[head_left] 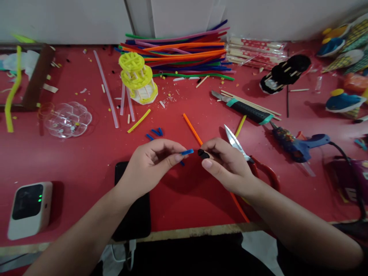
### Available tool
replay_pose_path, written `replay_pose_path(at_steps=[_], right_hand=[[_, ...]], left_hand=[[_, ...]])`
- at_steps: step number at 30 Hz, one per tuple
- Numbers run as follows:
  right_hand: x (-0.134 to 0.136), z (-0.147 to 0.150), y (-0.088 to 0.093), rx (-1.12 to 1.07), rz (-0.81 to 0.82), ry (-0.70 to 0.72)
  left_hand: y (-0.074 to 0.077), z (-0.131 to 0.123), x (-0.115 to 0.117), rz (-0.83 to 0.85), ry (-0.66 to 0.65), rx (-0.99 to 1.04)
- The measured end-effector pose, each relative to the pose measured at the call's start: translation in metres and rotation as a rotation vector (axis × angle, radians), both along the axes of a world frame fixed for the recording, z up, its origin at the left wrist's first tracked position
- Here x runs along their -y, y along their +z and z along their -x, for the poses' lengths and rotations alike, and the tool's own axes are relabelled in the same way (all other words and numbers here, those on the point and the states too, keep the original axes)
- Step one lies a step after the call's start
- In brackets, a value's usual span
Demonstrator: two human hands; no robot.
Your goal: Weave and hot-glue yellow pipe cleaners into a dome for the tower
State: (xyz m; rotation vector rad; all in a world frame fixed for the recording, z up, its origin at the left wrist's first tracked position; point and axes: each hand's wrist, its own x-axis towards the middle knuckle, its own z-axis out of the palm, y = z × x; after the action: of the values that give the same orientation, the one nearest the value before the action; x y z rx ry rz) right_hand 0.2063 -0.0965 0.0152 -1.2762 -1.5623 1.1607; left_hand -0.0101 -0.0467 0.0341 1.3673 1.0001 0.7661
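Between the thumb and fingers of my left hand [156,163] is a short blue pipe cleaner piece [187,152], its end pointing right. Opposite it, my right hand [225,165] pinches a small fuzzy black piece [203,154], perhaps bent pipe cleaner. The two pieces are a small gap apart. Several cut blue pipe cleaner bits [156,132] lie behind my left hand. An orange pipe cleaner [192,128] passes under my right hand. Red-handled scissors [237,142] rest beside that hand, blades partly visible.
At the back lie a bundle of coloured pipe cleaners [184,51], a yellow tiered model [138,78] and a black one [284,74]. A utility knife [248,110] and blue glue gun [299,143] are right. A phone [135,218] and white device [30,211] sit at the front left.
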Motion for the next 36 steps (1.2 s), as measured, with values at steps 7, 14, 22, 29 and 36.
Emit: replay_pose_path(at_steps=[7, 14, 22, 29, 36], right_hand=[[0.0007, -0.0036, 0.0027, -0.159, 0.125, 0.019], [-0.0030, -0.0014, 0.0035, -0.186, 0.167, -0.006], [-0.0045, 0.0000, 0.0063, -0.089, 0.122, -0.031], [-0.0038, 0.0011, 0.0073, -0.051, 0.124, -0.035], [-0.0028, 0.0015, 0.0100, -0.023, 0.121, -0.019]], left_hand=[[-0.0025, -0.0003, 0.0017, -0.046, -0.008, -0.132], [0.0002, -0.0017, 0.0040, -0.007, -0.032, -0.179], [-0.0004, -0.0030, 0.0049, -0.142, -0.031, -0.317], [-0.0008, -0.0035, 0.0058, -0.189, -0.033, -0.321], [0.0010, -0.0053, 0.0070, -0.185, -0.042, -0.314]])
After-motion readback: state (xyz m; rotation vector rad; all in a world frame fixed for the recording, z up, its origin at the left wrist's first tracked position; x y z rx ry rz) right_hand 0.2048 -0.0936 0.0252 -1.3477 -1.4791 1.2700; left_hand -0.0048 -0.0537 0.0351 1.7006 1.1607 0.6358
